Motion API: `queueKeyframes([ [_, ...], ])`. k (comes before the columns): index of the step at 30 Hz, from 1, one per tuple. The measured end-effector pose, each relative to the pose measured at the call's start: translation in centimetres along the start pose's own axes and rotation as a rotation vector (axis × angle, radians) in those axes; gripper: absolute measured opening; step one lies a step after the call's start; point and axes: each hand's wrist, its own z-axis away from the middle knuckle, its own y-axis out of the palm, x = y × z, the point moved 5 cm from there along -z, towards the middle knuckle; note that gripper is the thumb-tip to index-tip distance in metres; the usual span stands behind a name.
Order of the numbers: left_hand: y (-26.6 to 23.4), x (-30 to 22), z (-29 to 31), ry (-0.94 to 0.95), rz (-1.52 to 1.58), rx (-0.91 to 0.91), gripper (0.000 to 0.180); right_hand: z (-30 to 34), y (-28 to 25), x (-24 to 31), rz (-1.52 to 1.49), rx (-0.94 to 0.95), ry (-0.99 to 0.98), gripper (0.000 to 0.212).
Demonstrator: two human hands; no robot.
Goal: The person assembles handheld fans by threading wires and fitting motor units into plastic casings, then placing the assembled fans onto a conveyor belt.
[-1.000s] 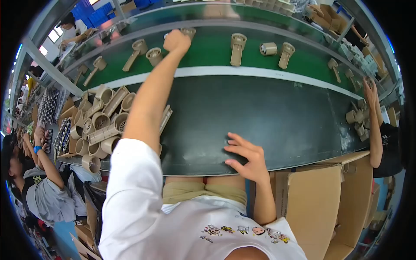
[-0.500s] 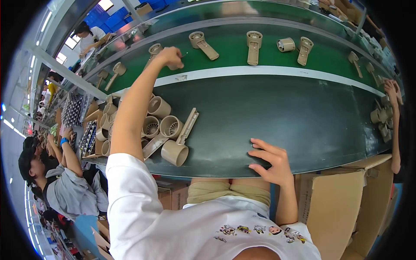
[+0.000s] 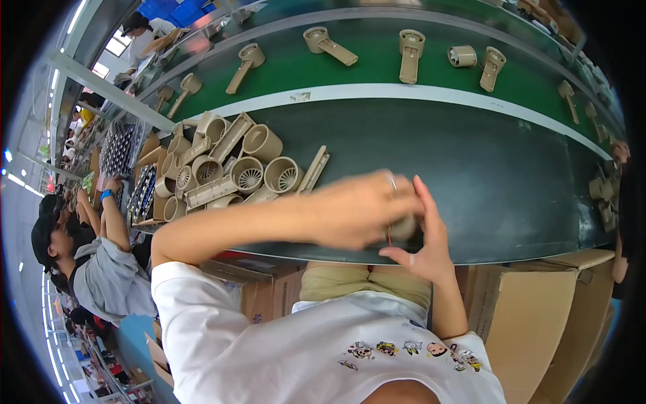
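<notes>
Housings (image 3: 262, 143), beige, too overlapped to count, heap nearside of the green belt (image 3: 289, 75), leftward; at least nine more parts (image 3: 409, 64) line that belt. Nearside of its middle, the left hand (image 3: 360, 210), forearm crossing rightward, blurrily grips one beige piece (image 3: 405, 229); the right hand (image 3: 434, 248) spreads wide around it, contact unclear.

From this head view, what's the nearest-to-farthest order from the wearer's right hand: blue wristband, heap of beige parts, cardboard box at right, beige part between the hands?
From the right hand:
1. Beige part, at its left
2. Cardboard box, lower right
3. Heap of beige parts, left side
4. Blue wristband, far left
</notes>
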Motion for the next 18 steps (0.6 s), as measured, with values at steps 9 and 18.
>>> queueKeyframes([
  [9,-3.5,1.5,5.1,-0.173,-0.251,0.108,0.066,2.8,-2.4,-1.6,-0.108,-0.234,0.206,0.098],
  [18,-2.0,5.0,6.8,-0.013,-0.723,0.462,0.022,3.4,-3.0,-2.8,-0.282,-0.209,0.170,0.092],
])
